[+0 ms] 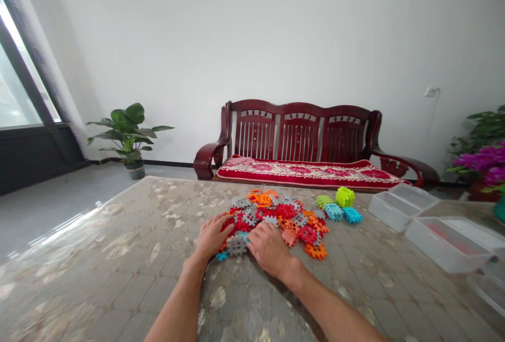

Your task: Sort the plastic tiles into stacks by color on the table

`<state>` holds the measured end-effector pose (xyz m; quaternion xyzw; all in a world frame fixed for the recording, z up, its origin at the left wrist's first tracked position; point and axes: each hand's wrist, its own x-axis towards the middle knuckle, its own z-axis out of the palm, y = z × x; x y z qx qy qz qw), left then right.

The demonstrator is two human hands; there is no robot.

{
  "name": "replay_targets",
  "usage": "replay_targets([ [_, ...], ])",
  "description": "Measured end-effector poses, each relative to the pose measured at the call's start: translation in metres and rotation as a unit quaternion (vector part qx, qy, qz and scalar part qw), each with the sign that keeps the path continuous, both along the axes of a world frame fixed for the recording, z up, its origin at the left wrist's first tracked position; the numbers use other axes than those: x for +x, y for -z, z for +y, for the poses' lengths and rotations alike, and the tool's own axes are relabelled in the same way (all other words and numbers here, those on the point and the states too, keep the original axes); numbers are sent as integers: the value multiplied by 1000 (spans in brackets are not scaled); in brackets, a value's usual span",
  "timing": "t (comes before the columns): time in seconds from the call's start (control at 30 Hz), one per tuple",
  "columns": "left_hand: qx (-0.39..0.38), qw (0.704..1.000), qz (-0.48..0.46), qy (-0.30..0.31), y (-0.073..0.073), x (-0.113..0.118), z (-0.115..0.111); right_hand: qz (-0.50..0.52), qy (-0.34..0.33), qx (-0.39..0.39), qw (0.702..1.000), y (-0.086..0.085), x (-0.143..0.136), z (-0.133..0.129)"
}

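Observation:
A heap of interlocking plastic waffle blocks [286, 209] in red, orange, grey and blue lies on the table. My left hand [213, 238] rests at the heap's left edge, its fingers stretched over the red pieces. My right hand [270, 250] has curled fingers, with the fingertips at the right edge of a grey waffle block [236, 245]. That grey block stands tilted up between both hands, and a small blue piece [221, 255] lies below my left hand. My right thumb and the undersides of both hands are hidden.
Right of the heap sit joined block shapes: green cubes [345, 197] and blue clusters [352, 214]. Clear plastic boxes [447, 250] stand at the table's right side. Beyond the patterned tablecloth [118, 242] are a wooden bench [298, 131] and a potted plant [132, 137].

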<state>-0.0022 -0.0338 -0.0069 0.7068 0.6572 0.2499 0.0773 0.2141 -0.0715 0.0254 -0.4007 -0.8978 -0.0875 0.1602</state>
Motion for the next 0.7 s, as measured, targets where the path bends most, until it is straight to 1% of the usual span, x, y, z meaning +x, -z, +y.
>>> replay_targets([
  [0.1, -1, 1000, 0, 5, 0, 0, 0, 48, 47, -5, 998, -3, 6, 2],
  [0.2, 8, 1000, -7, 11, 1, -1, 0, 121, 109, -26, 986, -8, 22, 6],
  [0.27, 14, 1000, -9, 13, 2, -3, 1, 166, 149, -44, 974, -11, 39, 11],
  [0.37, 13, 1000, -4, 9, 4, -4, 3, 217, 194, -65, 955, -12, 73, 21],
  [0.53, 7, 1000, 4, 11, 5, -6, 6, 306, 224, -80, 922, -6, 126, 38],
  [0.7, 14, 1000, 2, 16, 9, -9, 8, 357, 245, -76, 898, 6, 160, 47],
])
